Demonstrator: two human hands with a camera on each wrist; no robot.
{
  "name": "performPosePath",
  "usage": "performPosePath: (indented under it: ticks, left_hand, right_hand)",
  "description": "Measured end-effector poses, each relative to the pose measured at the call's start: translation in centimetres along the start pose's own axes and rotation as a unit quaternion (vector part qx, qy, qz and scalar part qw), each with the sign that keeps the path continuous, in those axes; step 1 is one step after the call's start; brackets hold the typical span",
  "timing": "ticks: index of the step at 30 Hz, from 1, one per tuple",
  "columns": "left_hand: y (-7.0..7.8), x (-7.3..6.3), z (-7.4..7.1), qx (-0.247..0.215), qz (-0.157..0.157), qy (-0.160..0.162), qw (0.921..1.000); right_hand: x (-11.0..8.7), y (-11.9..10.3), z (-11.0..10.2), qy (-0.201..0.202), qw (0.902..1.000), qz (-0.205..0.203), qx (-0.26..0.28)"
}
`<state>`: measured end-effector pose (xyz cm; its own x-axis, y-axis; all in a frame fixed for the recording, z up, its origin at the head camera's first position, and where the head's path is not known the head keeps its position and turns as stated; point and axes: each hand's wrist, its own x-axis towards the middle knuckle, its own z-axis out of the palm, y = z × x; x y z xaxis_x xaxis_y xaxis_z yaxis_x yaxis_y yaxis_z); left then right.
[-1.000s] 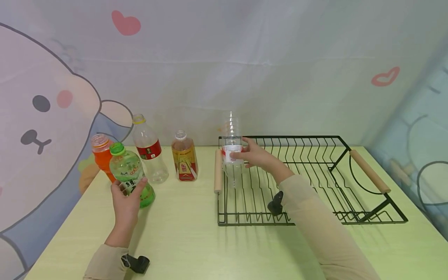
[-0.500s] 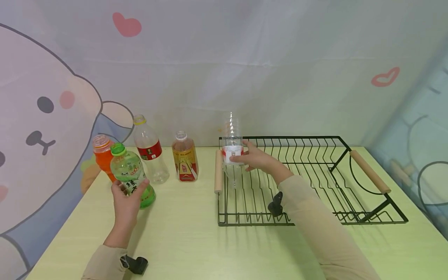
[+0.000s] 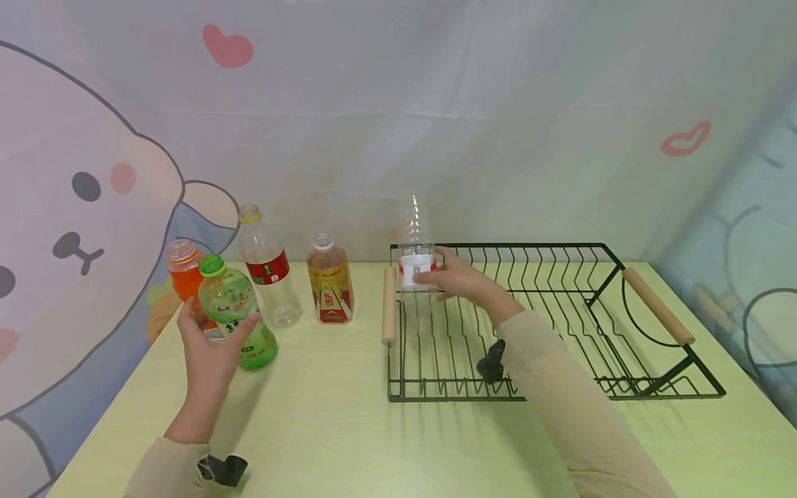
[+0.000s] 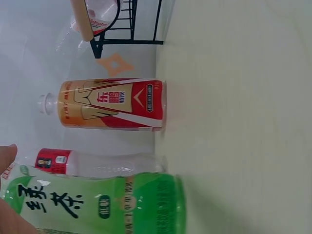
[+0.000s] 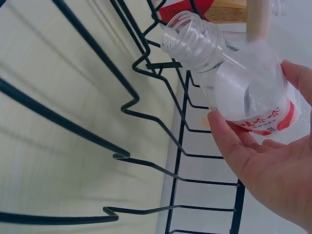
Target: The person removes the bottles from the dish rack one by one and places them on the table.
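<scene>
My left hand is at the green tea bottle, its thumb and fingers spread apart on either side; part of the label shows in the gap. This bottle stands capped on the table. With my right hand I grip a clear plastic water bottle by its red-and-white label, thumb on one side and fingers on the other. It is upside down, its uncapped neck pointing down among the wires at the left end of the black dish rack.
Behind the green bottle stand an orange bottle and a clear bottle with a red label. A yellow-and-red drink bottle stands left of the rack. Wooden handles sit at both rack ends. A printed curtain hangs behind the table.
My left hand has loosened from around the green bottle, spreading its fingers and shifting left. The water bottle in my right hand has moved slightly right and turned a little.
</scene>
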<state>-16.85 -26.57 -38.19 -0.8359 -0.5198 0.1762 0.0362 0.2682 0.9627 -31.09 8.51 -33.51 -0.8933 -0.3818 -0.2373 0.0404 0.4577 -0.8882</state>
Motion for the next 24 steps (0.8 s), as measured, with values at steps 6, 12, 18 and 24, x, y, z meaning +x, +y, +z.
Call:
performPosePath:
  ticks: [6, 12, 18, 24]
  left_hand:
    - [1.5, -0.4, -0.5, 0.009, 0.028, 0.012, 0.9995]
    - [3.2, -0.9, -0.9, 0.031, 0.069, 0.026, 0.9968]
    - [4.5, -1.3, -1.3, 0.053, 0.141, 0.046, 0.9875]
    - [5.8, -1.7, -1.3, 0.071, 0.205, 0.056, 0.9746]
  right_hand:
    - [-0.6, -0.8, -0.5, 0.007, 0.9996, -0.011, 0.024]
    - [-1.3, -1.9, -1.1, 0.016, 0.9987, -0.015, 0.045]
    - [-2.4, -3.0, -2.1, 0.026, 0.9982, -0.028, 0.048]
    - [-3.5, -4.1, -3.1, 0.038, 0.9969, -0.041, 0.055]
